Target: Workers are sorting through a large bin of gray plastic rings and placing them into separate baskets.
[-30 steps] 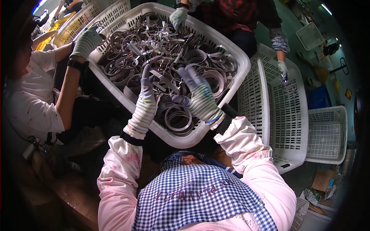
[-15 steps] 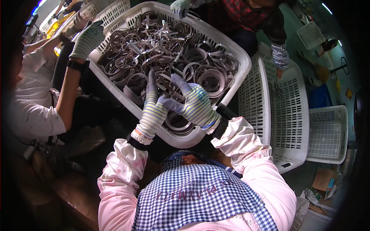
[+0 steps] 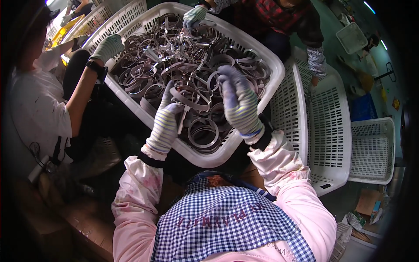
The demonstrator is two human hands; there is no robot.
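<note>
Both my hands wear striped knit gloves with grey-blue fingers. My left hand [image 3: 163, 124] pinches a metal ring clamp [image 3: 195, 106], a grey band with a narrow shiny tail hanging down beside the fingers. My right hand [image 3: 239, 105] is raised to the right of that clamp, its fingers stretched out, slightly blurred and holding nothing. Beneath both hands, a white plastic crate [image 3: 201, 162] is heaped with loose metal rings [image 3: 144, 72] and clamps. Several larger rings [image 3: 203, 133] lie stacked in its near corner.
At the left, a co-worker's gloved hand [image 3: 108, 48] is over the crate's edge. Another person's gloved hand [image 3: 194, 16] reaches into its far side. White slatted crates [image 3: 329, 131] stand at the right, beside a smaller white basket [image 3: 373, 150]. Cardboard [image 3: 366, 201] lies at the lower right.
My hands, close together before, have moved apart. The right one has opened and lifted away to the right. The ring clamp now shows in my left hand. Both co-workers' hands have shifted over the crate.
</note>
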